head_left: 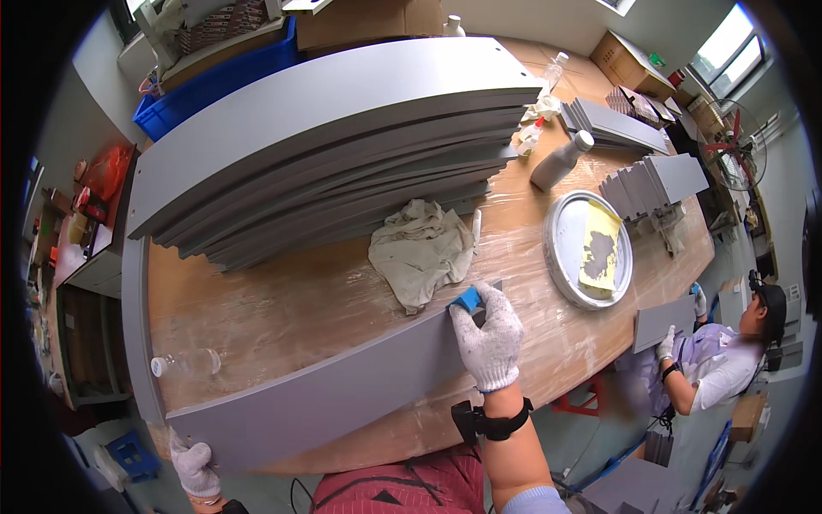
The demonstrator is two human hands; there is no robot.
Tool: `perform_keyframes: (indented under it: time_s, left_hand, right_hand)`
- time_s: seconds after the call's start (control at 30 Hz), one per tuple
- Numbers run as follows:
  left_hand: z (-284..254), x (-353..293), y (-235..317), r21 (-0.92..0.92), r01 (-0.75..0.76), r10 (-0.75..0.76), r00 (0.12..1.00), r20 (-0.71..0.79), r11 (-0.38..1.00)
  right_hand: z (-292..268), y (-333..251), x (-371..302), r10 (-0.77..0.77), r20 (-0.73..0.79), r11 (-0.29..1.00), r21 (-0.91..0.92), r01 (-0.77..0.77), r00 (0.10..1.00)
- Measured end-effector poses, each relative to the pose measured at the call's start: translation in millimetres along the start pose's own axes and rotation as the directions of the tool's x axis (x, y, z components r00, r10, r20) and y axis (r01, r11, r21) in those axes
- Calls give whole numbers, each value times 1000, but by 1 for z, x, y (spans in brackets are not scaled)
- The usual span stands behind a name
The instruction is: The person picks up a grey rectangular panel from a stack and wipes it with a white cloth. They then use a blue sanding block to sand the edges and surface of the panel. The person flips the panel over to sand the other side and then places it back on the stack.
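A long grey panel (pixel 334 390) is tilted on edge in front of me, at the near side of the table. My left hand (pixel 193 469), in a white knit glove, grips its lower left end; some fingers are hidden behind it. My right hand (pixel 492 338), gloved too, pinches a small blue pad (pixel 467 299) against the panel's upper edge near its right end. Just beyond lies a crumpled off-white cloth (pixel 419 253), with a white marker-like stick (pixel 477 230) beside it.
A tall stack of grey panels (pixel 342 94) fills the far left. A clear bottle (pixel 193 363) lies at left. At right stand a round white lid (pixel 561 274) with yellow sandpaper-like sheet, a grey bottle (pixel 561 163) and smaller panels (pixel 676 176). A co-worker (pixel 719 364) handles another panel.
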State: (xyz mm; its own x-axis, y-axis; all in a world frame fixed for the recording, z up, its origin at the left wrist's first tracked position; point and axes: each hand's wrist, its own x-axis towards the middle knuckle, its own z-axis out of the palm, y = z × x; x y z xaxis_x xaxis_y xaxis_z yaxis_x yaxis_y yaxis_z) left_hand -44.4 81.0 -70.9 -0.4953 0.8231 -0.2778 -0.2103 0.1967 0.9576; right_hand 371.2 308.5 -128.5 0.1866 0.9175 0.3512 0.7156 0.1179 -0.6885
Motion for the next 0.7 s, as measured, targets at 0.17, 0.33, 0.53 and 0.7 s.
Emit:
perform_keyframes:
  time_s: [0.17, 0.33, 0.53, 0.7]
  left_hand:
    - [-7, 5, -2, 0, -5, 5, 997, 81, 1000]
    - [-1, 11, -12, 6, -52, 52, 998, 20, 999]
    - [-29, 19, -27, 29, 41, -42, 998, 50, 999]
    - [-33, 23, -34, 47, 46, -49, 996, 74, 998]
  right_hand:
    - [-8, 87, 40, 141, -57, 987, -65, -144, 988]
    - [-21, 134, 61, 302, -25, 941, 167, -294, 953]
    - [-31, 116, 62, 539, 283, 639, 476, -604, 793]
    - [-11, 119, 53, 509, 338, 594, 528, -607, 792]
